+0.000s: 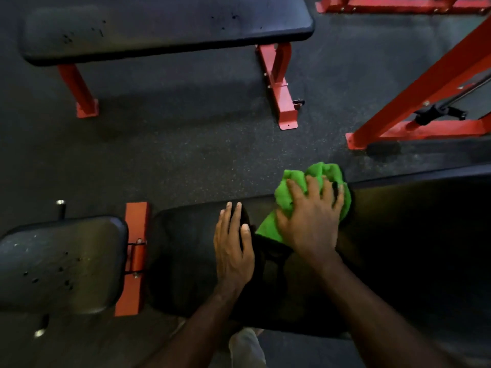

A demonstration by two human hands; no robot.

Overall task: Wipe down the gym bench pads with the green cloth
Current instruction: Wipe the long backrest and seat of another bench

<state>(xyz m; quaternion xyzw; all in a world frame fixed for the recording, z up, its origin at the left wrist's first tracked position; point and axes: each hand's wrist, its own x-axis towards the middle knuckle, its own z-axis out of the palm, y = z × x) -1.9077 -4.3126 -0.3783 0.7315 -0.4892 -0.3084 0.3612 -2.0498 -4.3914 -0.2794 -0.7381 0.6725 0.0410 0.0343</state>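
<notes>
A long black back pad (pixel 398 248) of a gym bench runs across the lower half of the head view. A bunched green cloth (pixel 292 187) lies on its far edge. My right hand (pixel 312 219) presses down on the cloth with the fingers spread and curled into the fabric. Just left of it, my left hand (pixel 232 245) rests flat on the pad with straight fingers and holds nothing. A separate black seat pad (pixel 61 264) with small scuff marks sits at the lower left, joined by a red frame bracket (pixel 134 258).
A second black flat bench (pixel 159 25) on red legs (pixel 279 86) stands across the dark rubber floor (pixel 186 155) beyond. A red machine frame (pixel 425 88) slants at the right. Another red base bar (pixel 398 5) lies at the top right. My shoe (pixel 247 346) shows below the bench.
</notes>
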